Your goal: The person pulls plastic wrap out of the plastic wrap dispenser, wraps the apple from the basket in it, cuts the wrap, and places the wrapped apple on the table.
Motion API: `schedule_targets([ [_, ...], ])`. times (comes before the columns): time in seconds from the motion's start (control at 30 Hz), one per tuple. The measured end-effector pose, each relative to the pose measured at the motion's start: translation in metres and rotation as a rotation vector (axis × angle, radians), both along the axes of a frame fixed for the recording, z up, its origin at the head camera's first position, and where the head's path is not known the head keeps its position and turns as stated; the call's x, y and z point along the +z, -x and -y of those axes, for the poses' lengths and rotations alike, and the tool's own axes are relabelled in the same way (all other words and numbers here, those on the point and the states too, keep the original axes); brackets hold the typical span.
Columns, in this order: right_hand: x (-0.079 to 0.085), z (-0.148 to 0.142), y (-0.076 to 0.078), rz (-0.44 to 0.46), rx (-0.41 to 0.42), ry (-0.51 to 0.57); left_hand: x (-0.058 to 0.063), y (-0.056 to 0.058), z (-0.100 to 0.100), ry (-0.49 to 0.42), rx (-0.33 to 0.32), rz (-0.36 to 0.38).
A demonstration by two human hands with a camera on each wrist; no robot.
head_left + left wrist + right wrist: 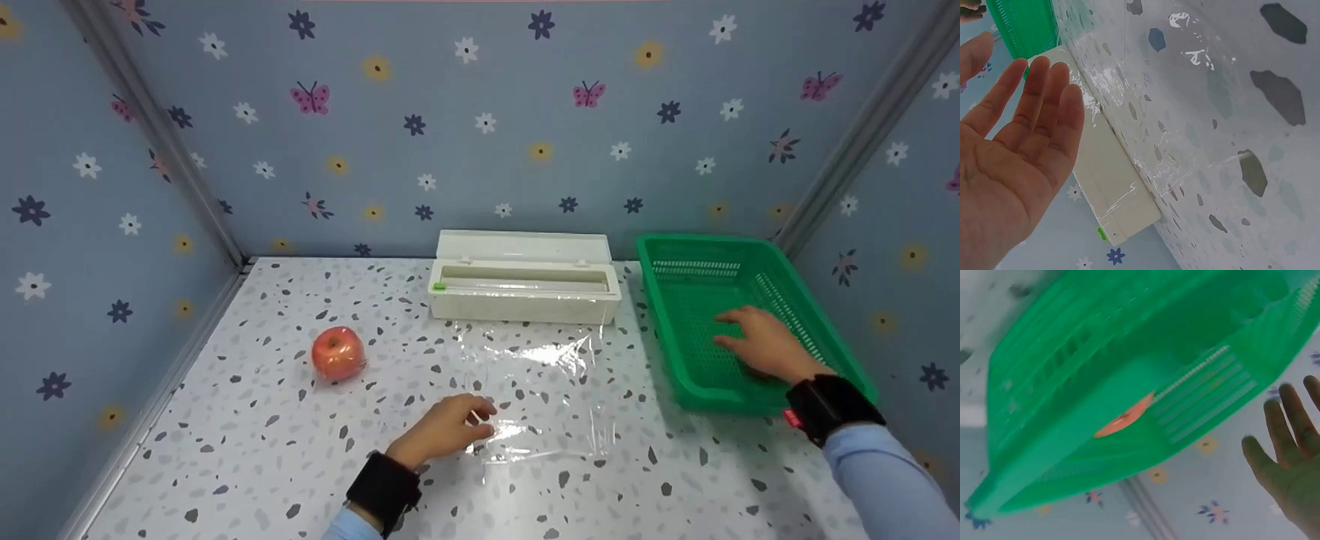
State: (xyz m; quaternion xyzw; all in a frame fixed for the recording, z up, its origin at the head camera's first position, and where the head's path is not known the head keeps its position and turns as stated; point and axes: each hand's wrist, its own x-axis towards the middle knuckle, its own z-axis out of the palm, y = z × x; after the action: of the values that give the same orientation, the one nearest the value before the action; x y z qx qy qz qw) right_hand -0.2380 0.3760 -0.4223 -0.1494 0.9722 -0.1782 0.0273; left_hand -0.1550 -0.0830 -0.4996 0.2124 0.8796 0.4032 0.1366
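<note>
A sheet of see-through plastic wrap lies across the table, drawn from a white wrap dispenser whose lid is raised. Close to the sheet's left front corner is my left hand, its fingers loosely bent and holding nothing. The left wrist view shows that palm with the fingers extended. Over a green basket hangs my right hand, fingers spread, with nothing in its grasp. An orange-red rounded thing shows inside the basket in the right wrist view, mostly hidden by the basket wall.
A shiny red apple sits on the left of the speckled table. Patterned wall panels stand behind and at both sides. A green tab is at the dispenser's left end.
</note>
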Motion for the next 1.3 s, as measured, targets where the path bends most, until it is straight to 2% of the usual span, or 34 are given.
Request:
schedule_targets([
  [0.2,-0.006,-0.025,0.014,0.052,-0.071,-0.079,-0.005,-0.005,0.004,-0.015,0.020,0.018],
  [0.37,-0.016,-0.036,0.017,0.112,-0.122,-0.150,-0.005,-0.002,0.007,0.006,0.056,-0.011],
  [0.47,-0.024,-0.041,0.017,0.178,-0.171,-0.122,-0.004,0.000,0.010,0.029,0.077,-0.031],
  [0.6,-0.034,-0.047,0.017,0.204,-0.211,-0.055,-0.005,0.004,0.014,0.038,0.091,-0.068],
  [0.7,-0.041,-0.054,0.016,0.188,-0.231,-0.046,-0.007,0.006,0.016,0.024,0.092,-0.078],
  [0.93,-0.049,-0.066,0.018,0.149,-0.285,-0.003,-0.013,0.004,0.019,0.005,0.083,-0.036],
  [1.07,-0.054,-0.067,0.020,0.088,-0.277,0.007,-0.013,0.004,0.018,-0.004,0.079,-0.050],
  [1.3,-0.060,-0.073,0.018,0.065,-0.264,0.031,-0.017,0.003,0.017,-0.008,0.074,-0.028],
])
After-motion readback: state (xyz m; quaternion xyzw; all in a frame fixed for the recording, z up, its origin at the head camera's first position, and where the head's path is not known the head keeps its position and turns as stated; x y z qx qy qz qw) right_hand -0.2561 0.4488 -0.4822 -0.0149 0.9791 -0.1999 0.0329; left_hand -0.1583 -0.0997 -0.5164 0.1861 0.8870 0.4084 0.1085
